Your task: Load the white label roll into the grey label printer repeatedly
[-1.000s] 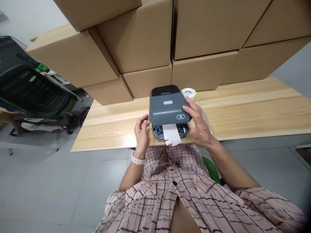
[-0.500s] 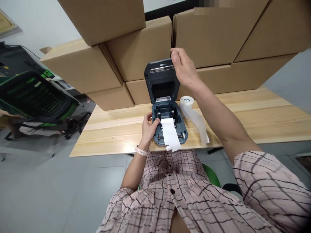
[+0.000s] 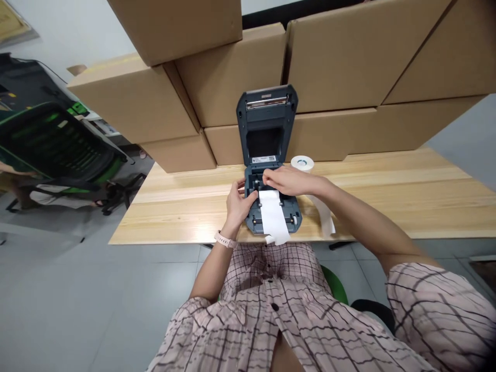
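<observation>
Right hand (image 3: 290, 181) has been lowered from the lid (image 3: 265, 116) into the printer (image 3: 263, 168) bay since a moment ago; fingers are curled, can't tell if anything is held. Printer is set at the counter (image 3: 174, 206) front edge, lid swung up, paper strip (image 3: 273, 217) draped over its front. Body's left side is gripped by the left hand (image 3: 238, 203). Roll (image 3: 302, 163) is placed just right, its tail partly hidden by the right forearm. Rear is blocked by stacked boxes (image 3: 333, 62); chair (image 3: 58, 144) is seen left, on grey floor (image 3: 147, 299).
</observation>
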A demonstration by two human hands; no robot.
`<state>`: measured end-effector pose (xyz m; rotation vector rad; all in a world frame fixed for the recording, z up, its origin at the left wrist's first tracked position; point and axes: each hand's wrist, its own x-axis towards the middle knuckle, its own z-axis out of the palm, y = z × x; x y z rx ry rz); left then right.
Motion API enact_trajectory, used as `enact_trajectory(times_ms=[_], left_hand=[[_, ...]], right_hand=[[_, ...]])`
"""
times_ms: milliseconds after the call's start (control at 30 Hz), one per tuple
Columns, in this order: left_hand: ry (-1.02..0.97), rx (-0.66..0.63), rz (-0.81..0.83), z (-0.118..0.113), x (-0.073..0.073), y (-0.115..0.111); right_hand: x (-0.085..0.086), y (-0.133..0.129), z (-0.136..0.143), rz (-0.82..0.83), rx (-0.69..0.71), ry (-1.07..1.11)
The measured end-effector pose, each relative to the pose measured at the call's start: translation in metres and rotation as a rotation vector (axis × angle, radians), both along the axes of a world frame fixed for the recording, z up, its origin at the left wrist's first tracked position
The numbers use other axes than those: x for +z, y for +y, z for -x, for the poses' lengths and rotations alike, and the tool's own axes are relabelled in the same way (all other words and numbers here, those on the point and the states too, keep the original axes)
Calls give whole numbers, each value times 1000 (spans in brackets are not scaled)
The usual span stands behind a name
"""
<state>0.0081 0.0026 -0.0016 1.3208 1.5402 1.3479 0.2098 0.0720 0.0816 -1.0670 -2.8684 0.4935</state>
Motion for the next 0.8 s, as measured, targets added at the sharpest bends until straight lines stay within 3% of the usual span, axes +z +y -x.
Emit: enact_trajectory(times_ms=[100, 267, 367, 467, 567, 633, 733, 800], left_hand=[[9, -8, 8, 1, -2, 1], [-25, -56, -28, 6, -6, 0], [-55, -93, -69, 8, -7, 0], [-47, -101, -88, 9, -7, -2], [-33, -107, -88, 8, -7, -4], [-29, -111, -92, 7, -9, -4], [-20, -97, -96, 7, -11, -4], [-14, -83, -97, 7, -13, -4]], right_hand=[[-8, 11, 9, 60, 112, -49], [-8, 21, 5, 266, 196, 1], [-3, 22, -6, 391, 275, 121], [4, 15, -36, 456, 313, 318], [0, -6, -96, 496, 189, 670], [-12, -24, -147, 470, 16, 874], [-39, -46, -212, 432, -292, 956], [-57, -52, -232, 464, -442, 897]])
